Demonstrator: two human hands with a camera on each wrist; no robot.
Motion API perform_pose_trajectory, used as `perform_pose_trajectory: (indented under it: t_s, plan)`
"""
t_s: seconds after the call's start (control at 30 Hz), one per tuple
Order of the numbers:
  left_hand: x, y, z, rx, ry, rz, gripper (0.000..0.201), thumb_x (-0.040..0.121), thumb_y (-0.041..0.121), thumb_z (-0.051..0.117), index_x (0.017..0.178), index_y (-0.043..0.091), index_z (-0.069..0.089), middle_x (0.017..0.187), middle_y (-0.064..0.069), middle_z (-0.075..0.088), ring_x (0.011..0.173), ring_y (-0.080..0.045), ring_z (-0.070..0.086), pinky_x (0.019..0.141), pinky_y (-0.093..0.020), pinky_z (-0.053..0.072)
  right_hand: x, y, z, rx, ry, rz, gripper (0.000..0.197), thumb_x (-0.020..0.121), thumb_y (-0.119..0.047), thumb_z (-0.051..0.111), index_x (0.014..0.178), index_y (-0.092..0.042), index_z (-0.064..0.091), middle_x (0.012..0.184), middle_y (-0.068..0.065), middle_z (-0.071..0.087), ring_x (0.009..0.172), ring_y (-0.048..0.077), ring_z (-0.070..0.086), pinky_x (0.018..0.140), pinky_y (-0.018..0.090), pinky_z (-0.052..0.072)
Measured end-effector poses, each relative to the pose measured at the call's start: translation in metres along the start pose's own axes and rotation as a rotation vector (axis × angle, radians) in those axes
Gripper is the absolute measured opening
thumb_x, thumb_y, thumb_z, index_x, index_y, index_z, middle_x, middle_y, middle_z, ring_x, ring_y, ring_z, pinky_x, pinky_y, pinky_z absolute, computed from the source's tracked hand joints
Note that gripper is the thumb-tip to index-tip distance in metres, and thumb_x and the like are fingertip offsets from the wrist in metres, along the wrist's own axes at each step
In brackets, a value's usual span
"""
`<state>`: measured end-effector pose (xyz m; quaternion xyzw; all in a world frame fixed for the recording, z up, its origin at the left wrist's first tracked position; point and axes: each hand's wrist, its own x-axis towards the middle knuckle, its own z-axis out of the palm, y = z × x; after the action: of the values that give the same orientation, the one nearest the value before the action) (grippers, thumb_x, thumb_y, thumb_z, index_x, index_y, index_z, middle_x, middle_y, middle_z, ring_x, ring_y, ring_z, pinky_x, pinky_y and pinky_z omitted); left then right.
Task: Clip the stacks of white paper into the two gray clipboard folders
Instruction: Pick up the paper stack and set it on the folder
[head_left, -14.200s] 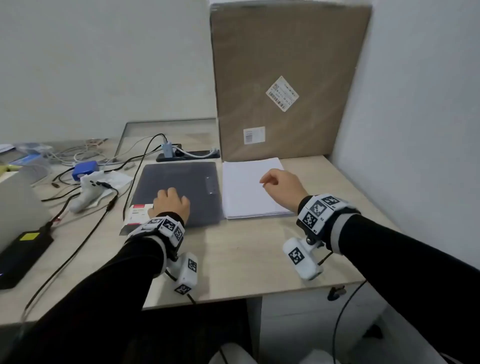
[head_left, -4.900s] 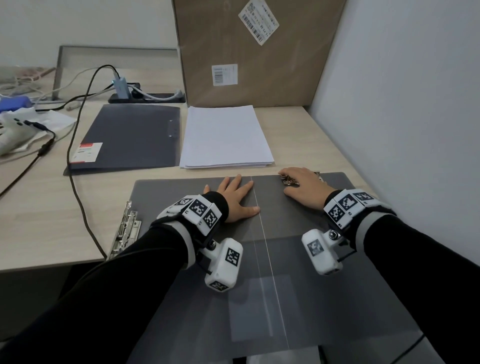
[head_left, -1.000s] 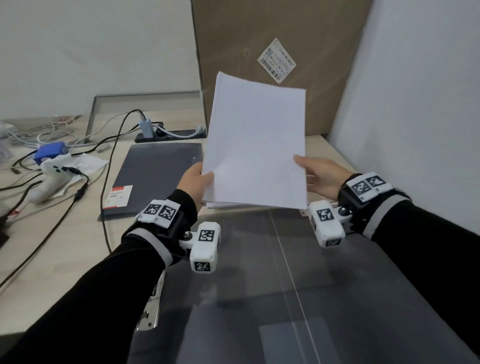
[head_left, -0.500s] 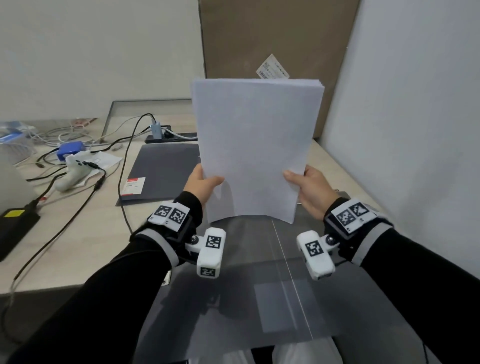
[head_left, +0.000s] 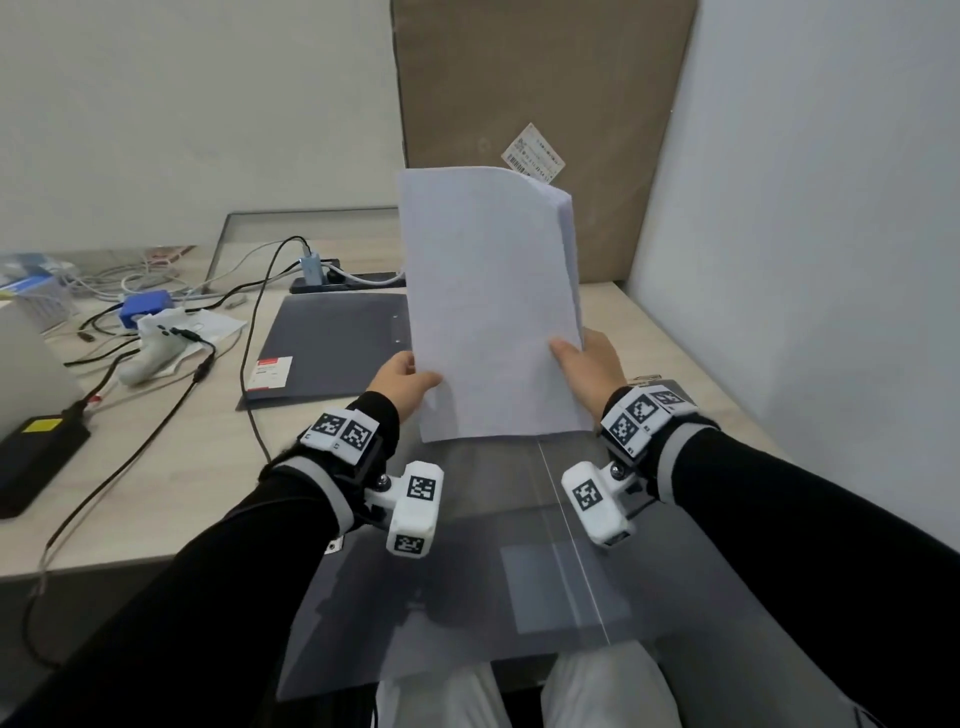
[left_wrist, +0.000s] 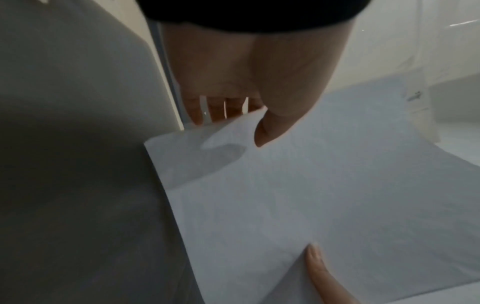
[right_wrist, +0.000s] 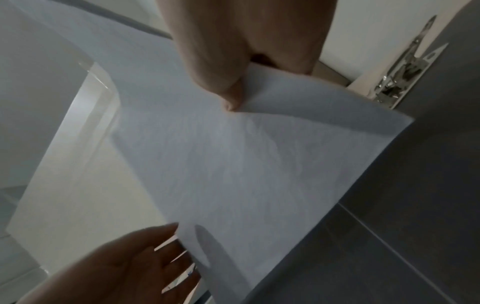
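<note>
A stack of white paper stands upright on its bottom edge on the open gray clipboard folder in front of me. My left hand pinches its left edge, thumb in front, fingers behind. On the opposite edge my right hand grips it the same way. The folder's metal clip lies just right of the right hand. A second gray folder lies closed on the desk, farther back on the left.
A large cardboard sheet leans against the wall behind the paper. Cables, a white controller, a blue box and a black power brick crowd the left of the desk. A white wall bounds the right side.
The paper stack has come down a little and stands lower on the open folder, its top right corner now bending back. Both hands keep their hold on its side edges.
</note>
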<state>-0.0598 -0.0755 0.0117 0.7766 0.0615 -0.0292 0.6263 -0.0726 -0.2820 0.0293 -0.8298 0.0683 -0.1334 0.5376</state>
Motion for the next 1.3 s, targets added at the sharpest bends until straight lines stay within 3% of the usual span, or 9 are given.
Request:
perform_pose_trajectory:
  t_s: [0.17, 0.37, 0.47, 0.63, 0.73, 0.83, 0.97, 1.2, 1.3]
  plan:
    - [0.0, -0.012, -0.045, 0.181, 0.065, 0.016, 0.037, 0.089, 0.004, 0.054, 0.126, 0.007, 0.054, 0.129, -0.014, 0.059, 0.101, -0.017, 0.053, 0.084, -0.029, 0.039, -0.003, -0.001, -0.018, -0.199, -0.035, 0.022, 0.03, 0.093, -0.013, 0.046, 0.114, 0.002, 0.062, 0.114, 0.021, 0.065, 0.107, 0.036, 0.06, 0.085, 0.033, 0.045]
    - [-0.011, -0.037, -0.083, 0.421, 0.058, -0.164, 0.042, 0.09, 0.001, 0.05, 0.132, 0.003, 0.05, 0.134, -0.019, 0.054, 0.113, -0.032, 0.055, 0.091, -0.032, 0.047, -0.033, 0.019, -0.012, -0.361, -0.366, 0.31, 0.039, 0.093, -0.015, 0.053, 0.125, 0.006, 0.053, 0.129, 0.022, 0.056, 0.12, 0.036, 0.054, 0.095, 0.036, 0.046]
    - [-0.021, -0.046, -0.083, 0.375, 0.025, -0.252, 0.046, 0.093, 0.003, 0.047, 0.139, 0.006, 0.041, 0.122, -0.016, 0.053, 0.088, -0.024, 0.056, 0.062, -0.02, 0.05, -0.051, 0.025, 0.004, -0.357, -0.464, 0.358, 0.04, 0.092, -0.015, 0.053, 0.126, 0.006, 0.052, 0.133, 0.024, 0.053, 0.124, 0.036, 0.05, 0.097, 0.036, 0.045]
    - [-0.025, -0.052, -0.079, 0.371, 0.042, -0.278, 0.047, 0.093, 0.003, 0.046, 0.14, 0.004, 0.042, 0.14, -0.019, 0.047, 0.13, -0.033, 0.046, 0.101, -0.036, 0.042, -0.067, 0.028, 0.027, -0.363, -0.521, 0.386, 0.041, 0.093, -0.014, 0.052, 0.128, 0.008, 0.051, 0.135, 0.025, 0.051, 0.126, 0.037, 0.048, 0.099, 0.036, 0.042]
    - [-0.028, -0.05, -0.075, 0.349, 0.013, -0.275, 0.044, 0.093, 0.002, 0.047, 0.137, 0.003, 0.045, 0.143, -0.02, 0.045, 0.131, -0.034, 0.046, 0.103, -0.038, 0.042, -0.067, 0.033, 0.026, -0.386, -0.498, 0.39, 0.041, 0.092, -0.013, 0.053, 0.127, 0.007, 0.051, 0.134, 0.025, 0.051, 0.126, 0.036, 0.048, 0.097, 0.035, 0.043]
    - [-0.03, -0.048, -0.068, 0.286, -0.018, -0.266, 0.043, 0.093, 0.0, 0.048, 0.136, 0.001, 0.045, 0.137, -0.021, 0.05, 0.11, -0.026, 0.053, 0.099, -0.038, 0.044, -0.063, 0.034, 0.016, -0.403, -0.468, 0.4, 0.042, 0.093, -0.015, 0.052, 0.129, 0.005, 0.05, 0.136, 0.022, 0.051, 0.127, 0.034, 0.048, 0.097, 0.033, 0.043]
    - [-0.03, -0.047, -0.054, 0.201, -0.049, -0.263, 0.042, 0.093, -0.002, 0.046, 0.136, -0.002, 0.045, 0.089, -0.005, 0.055, 0.071, -0.014, 0.052, 0.071, -0.026, 0.048, -0.058, 0.037, -0.002, -0.411, -0.429, 0.417, 0.042, 0.093, -0.016, 0.052, 0.129, 0.005, 0.05, 0.136, 0.023, 0.05, 0.127, 0.035, 0.047, 0.099, 0.035, 0.042]
    - [-0.033, -0.045, -0.041, 0.112, -0.091, -0.266, 0.027, 0.093, -0.007, 0.04, 0.108, 0.008, 0.056, 0.074, -0.004, 0.05, 0.062, -0.014, 0.048, 0.043, -0.015, 0.048, -0.063, 0.044, -0.014, -0.403, -0.453, 0.453, 0.043, 0.092, -0.019, 0.055, 0.128, 0.005, 0.051, 0.135, 0.023, 0.051, 0.127, 0.035, 0.048, 0.101, 0.037, 0.042]
    - [-0.031, -0.048, -0.042, 0.127, -0.095, -0.249, 0.026, 0.093, -0.007, 0.039, 0.105, 0.011, 0.053, 0.08, -0.004, 0.051, 0.067, -0.013, 0.049, 0.06, -0.02, 0.045, -0.067, 0.044, -0.013, -0.395, -0.481, 0.455, 0.044, 0.092, -0.019, 0.056, 0.128, 0.005, 0.051, 0.136, 0.023, 0.051, 0.127, 0.035, 0.048, 0.101, 0.036, 0.042]
